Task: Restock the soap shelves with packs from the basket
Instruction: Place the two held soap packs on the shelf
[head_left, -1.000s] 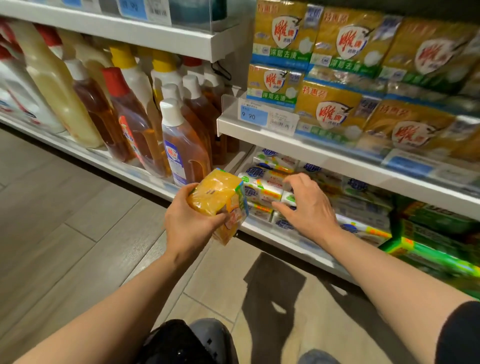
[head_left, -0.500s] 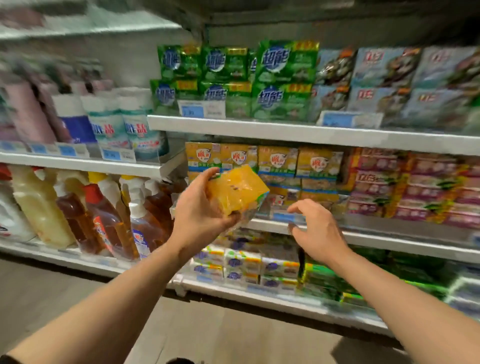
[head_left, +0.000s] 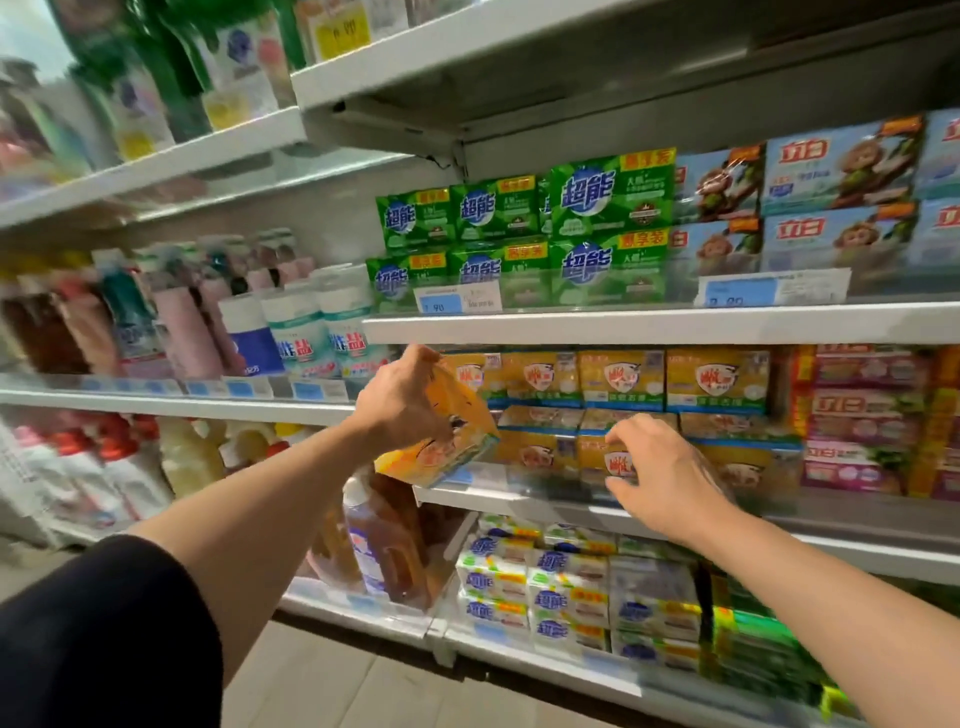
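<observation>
1. Left hand is clamped around a yellow soap pack, holding it tilted, lower corner dipping toward the front lip of the middle shelf. The pack is in the air just in front of that shelf's left end, not resting on anything yet.

2. Right hand has its fingers spread and relaxed, not gripping anything. The fingertips are on or just at the stocked yellow packs in the lower row. Can't tell if it's actually pushing them or just touching.

3. My guess at the step: making room in the yellow row so the new pack slots in with its matching brand.

4. What could go wrong:
- The pack is tilted, so if it goes in at that angle its corner could catch the clear shelf lip or the price tag strip and get knocked loose.
- The yellow stack looks two high. Shoving the bottom row sideways could topple the upper packs forward off the shelf.
- The wrapper looks like slick plastic, so a one-handed grip on it may slip as the wrist turns.
- The amber bottles sit right below, so a dropped pack would likely land on them.

5. The basket isn't in view, and the picture is blurry toward the left edge.
</observation>
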